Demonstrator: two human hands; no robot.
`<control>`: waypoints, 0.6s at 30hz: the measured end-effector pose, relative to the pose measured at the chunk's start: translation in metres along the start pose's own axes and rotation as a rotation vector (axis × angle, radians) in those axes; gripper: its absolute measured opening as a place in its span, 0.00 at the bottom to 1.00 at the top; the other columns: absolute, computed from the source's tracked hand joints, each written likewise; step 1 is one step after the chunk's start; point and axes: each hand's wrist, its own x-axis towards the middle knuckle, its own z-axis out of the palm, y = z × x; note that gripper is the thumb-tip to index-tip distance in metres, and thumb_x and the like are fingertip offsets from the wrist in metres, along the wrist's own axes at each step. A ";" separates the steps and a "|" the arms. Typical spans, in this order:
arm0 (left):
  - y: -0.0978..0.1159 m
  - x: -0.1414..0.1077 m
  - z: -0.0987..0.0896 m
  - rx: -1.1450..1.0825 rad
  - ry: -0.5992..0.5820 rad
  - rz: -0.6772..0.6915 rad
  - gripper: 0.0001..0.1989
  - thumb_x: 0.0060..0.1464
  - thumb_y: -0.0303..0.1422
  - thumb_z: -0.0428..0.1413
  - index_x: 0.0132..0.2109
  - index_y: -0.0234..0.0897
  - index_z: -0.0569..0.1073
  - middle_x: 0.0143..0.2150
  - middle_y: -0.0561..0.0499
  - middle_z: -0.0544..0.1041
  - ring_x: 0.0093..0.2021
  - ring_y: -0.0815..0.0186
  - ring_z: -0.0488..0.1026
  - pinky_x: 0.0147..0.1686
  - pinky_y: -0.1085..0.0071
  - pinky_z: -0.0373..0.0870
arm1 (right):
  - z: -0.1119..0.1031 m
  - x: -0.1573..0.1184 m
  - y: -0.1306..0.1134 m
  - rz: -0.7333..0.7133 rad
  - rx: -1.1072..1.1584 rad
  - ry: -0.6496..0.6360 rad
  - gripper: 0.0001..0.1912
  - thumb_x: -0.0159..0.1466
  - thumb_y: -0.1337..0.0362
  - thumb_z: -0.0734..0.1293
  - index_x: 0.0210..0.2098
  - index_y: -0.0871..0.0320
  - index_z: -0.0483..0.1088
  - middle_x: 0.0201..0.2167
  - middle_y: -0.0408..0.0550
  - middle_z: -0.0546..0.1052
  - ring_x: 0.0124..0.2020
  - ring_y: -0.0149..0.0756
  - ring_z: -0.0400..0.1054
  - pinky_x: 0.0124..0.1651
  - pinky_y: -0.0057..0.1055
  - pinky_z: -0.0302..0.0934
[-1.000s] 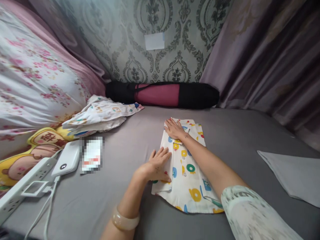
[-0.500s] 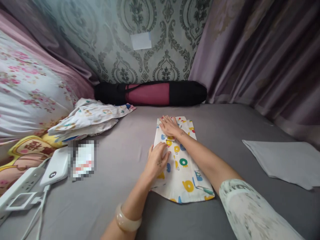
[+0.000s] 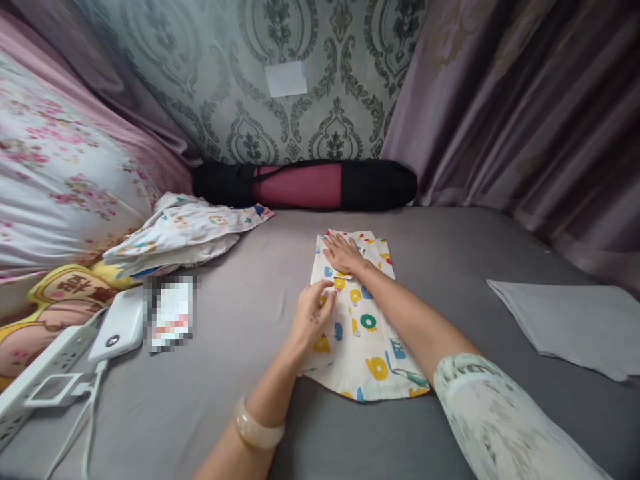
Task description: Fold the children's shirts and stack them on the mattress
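A small white shirt [image 3: 377, 347] printed with yellow, blue and green figures lies on the grey bed sheet, its sides folded inward into a narrow shape. Fingers outstretched, my right hand [image 3: 345, 255] lies flat on the shirt's far end. My left hand [image 3: 313, 317] is at the shirt's left side, thumb and forefinger drawn together at the edge of the folded-in layer; its other fingers are mostly hidden. A pale bangle [image 3: 257, 427] circles my left wrist.
Left are crumpled printed clothes [image 3: 175, 230], a yellow cushion [image 3: 65, 293], a white power bank [image 3: 120, 323], a power strip [image 3: 45, 363] and a blurred packet [image 3: 171, 313]. A black-and-maroon long bag [image 3: 300, 185] lies along the wall. Folded grey cloth [image 3: 575, 323] lies right.
My left thumb has moved closer to the forefinger at the shirt's folded layer. My right hand stays flat on the far end. The view has shifted slightly.
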 end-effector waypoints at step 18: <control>-0.030 0.017 0.000 -0.390 0.339 -0.144 0.10 0.58 0.36 0.51 0.39 0.37 0.75 0.39 0.47 0.80 0.41 0.64 0.76 0.43 0.69 0.70 | 0.010 0.015 -0.024 0.020 0.013 0.105 0.33 0.71 0.54 0.45 0.69 0.66 0.48 0.71 0.54 0.49 0.72 0.40 0.36 0.70 0.45 0.30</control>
